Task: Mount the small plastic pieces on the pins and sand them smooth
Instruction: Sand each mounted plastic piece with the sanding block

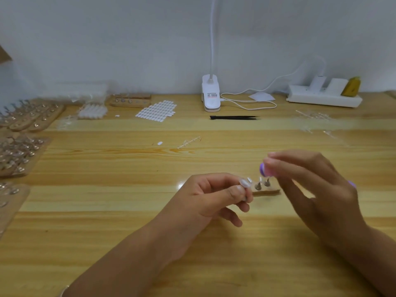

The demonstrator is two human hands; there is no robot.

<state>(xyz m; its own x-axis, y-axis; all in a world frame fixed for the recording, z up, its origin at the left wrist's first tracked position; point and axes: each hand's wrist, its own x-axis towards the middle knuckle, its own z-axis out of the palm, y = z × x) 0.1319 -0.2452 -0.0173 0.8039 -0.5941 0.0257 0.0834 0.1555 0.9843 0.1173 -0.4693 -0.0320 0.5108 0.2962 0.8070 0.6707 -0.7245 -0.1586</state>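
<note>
Now left hand (pixel 214 196) pinches clear piece (pixel 244 182), right hand (pixel 317 189) pinches purple sander (pixel 264 169) just upper right of it, not touching.

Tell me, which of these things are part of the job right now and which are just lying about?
In use: left hand pinching a clear plastic piece; right hand pinching a purple tool; wooden pin block between them.
Lying about: black tweezers, clip lamp, power strip, pin boards at far left.
</note>
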